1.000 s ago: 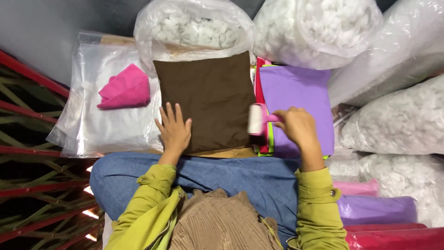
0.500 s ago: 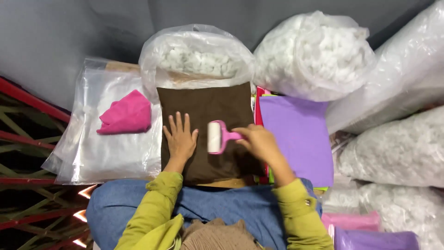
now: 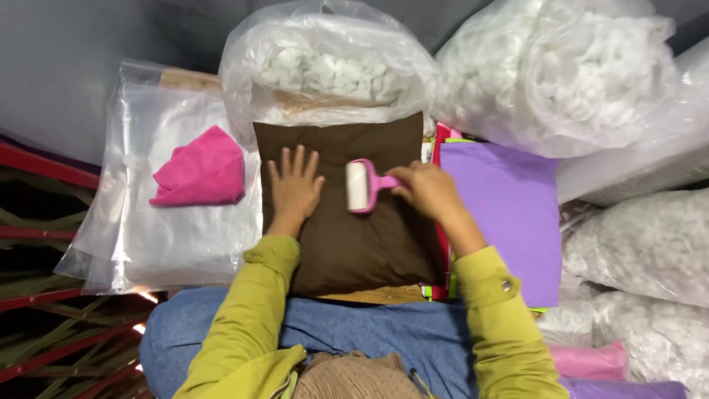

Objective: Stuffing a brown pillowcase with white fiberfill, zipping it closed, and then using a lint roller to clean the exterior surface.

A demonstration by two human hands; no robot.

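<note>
Board (image 3: 369, 296) under everything mostly hidden, only a tan strip visible at the near edge. Stack of coloured fabric (image 3: 509, 214) partly covered by the right forearm, purple on top, red and green edges peeking out. Brown cushion (image 3: 354, 236): square, plump, matte cloth, lying at the board's middle. Left hand (image 3: 294, 188) flat on it, fingers spread. Right hand (image 3: 428, 191) closed around the pink handle of a lint roller (image 3: 360, 186), white drum pressed on the cushion. Crumpled pink cloth (image 3: 199, 177) on glossy clear bags (image 3: 170, 236) at the left edge. Bulging bags of white stuffing (image 3: 325, 66) along the far edge.
</note>
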